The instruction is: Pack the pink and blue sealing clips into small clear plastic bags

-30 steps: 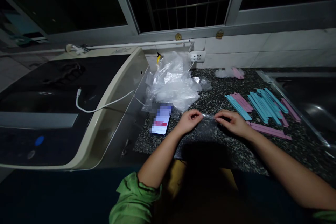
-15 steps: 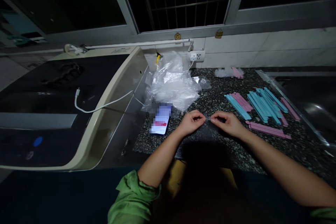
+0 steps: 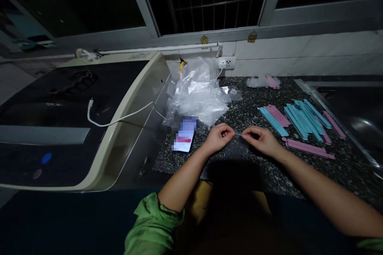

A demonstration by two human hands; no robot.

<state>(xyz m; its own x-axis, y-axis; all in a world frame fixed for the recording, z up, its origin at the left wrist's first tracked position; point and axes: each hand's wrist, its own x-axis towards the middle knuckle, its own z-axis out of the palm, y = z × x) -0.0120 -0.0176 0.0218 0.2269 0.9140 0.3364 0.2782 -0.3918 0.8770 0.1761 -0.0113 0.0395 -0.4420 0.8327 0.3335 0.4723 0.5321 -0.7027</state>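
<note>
Above the dark speckled counter, my left hand (image 3: 220, 137) and my right hand (image 3: 261, 139) pinch opposite sides of a clear plastic bag (image 3: 238, 134). Its top edge is drawn between my fingertips, and the faint see-through film below is hard to make out. Just beyond my left hand lies a heap of clear plastic bags (image 3: 200, 97). Pink strips (image 3: 308, 148) and blue strips (image 3: 299, 121), flat and narrow, are spread to the right of my right hand. A lit phone (image 3: 184, 137) rests left of my left hand.
A washing machine (image 3: 125, 127) with a white cable (image 3: 128, 117) across its lid stands at the left. At the right is a metal sink (image 3: 359, 127). A charger (image 3: 222, 63) sits in the wall socket. Small bags with pink strips (image 3: 273, 82) lie near the back wall.
My right hand has shifted slightly away from my left, so a little more of the bag's edge shows between them. The whole view has moved slightly.
</note>
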